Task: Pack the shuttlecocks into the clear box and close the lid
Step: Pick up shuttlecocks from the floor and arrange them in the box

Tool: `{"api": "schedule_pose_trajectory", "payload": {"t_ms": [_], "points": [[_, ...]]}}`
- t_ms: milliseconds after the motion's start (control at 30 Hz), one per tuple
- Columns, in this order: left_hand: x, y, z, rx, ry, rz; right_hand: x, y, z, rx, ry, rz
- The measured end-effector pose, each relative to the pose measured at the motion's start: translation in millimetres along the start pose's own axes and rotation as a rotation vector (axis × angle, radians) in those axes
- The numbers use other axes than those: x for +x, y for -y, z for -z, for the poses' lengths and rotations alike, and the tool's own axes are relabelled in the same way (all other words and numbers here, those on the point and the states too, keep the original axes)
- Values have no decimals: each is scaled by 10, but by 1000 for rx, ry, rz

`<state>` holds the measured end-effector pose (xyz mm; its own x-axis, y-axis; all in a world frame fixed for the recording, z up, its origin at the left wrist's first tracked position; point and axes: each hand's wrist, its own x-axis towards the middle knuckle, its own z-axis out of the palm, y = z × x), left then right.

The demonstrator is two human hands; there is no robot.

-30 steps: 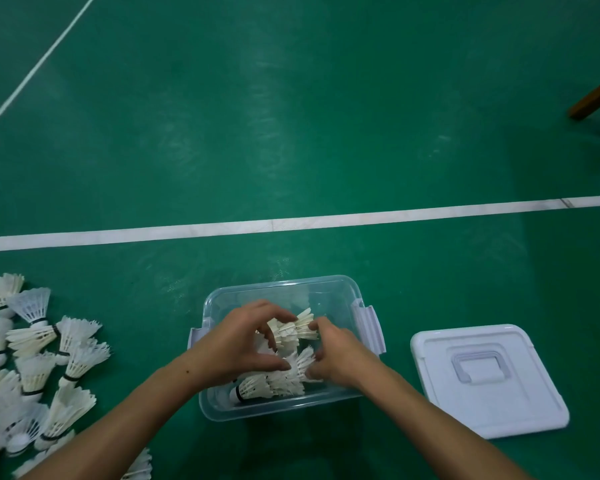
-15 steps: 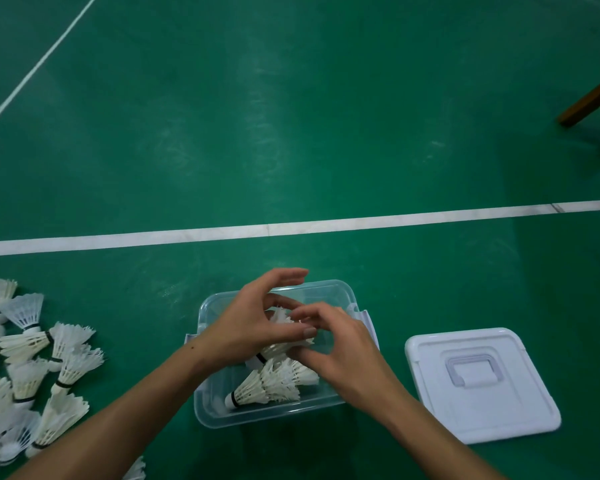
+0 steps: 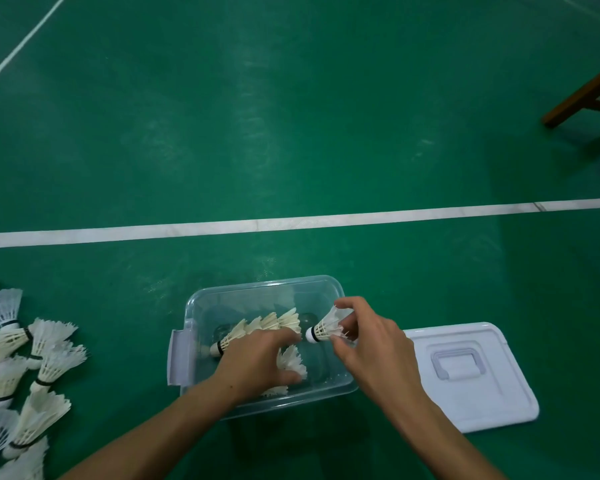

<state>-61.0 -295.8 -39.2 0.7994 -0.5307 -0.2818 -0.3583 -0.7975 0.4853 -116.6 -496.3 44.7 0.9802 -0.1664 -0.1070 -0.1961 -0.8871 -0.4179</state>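
The clear box (image 3: 250, 292) sits open on the green floor, with a row of nested white shuttlecocks (image 3: 264, 323) lying across its inside. My left hand (image 3: 257, 362) is down in the box on top of shuttlecocks, fingers curved over them; whether it grips them is unclear. My right hand (image 3: 368, 344) hovers over the box's right end and pinches one shuttlecock (image 3: 326, 327) by its feathers, cork pointing left. The white lid (image 3: 499, 407) lies flat on the floor right of the box.
Several loose shuttlecocks (image 3: 25, 362) are heaped on the floor at the left edge. A white court line (image 3: 291, 223) runs across beyond the box. Wooden furniture legs (image 3: 589, 95) stand at the far right.
My right hand has pulled out of the cluster and moved right, lifting a single shuttlecock. My left hand has dropped lower into the box onto the shuttlecocks.
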Motion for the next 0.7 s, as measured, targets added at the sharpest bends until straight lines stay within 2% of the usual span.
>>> {"api": "schedule_pose_trajectory", "payload": {"t_ms": [100, 167, 367, 467, 600, 700], "points": [[77, -13, -87, 180, 40, -17, -11, 52, -5, -70, 34, 25], [121, -18, -113, 220, 47, -13, -18, 79, -24, -108, 31, 53], [123, 71, -38, 89, 52, -20, -1, 138, -120, -252, 60, 116], [63, 104, 50, 29, 29, -31, -7, 197, -175, -298, 127, 134], [-30, 145, 148, -37, -1, -30, 16, 216, -317, -186, 210, 160], [-85, 201, 187, -84, 4, -20, 88, 213, -358, 2, 311, 74]]}}
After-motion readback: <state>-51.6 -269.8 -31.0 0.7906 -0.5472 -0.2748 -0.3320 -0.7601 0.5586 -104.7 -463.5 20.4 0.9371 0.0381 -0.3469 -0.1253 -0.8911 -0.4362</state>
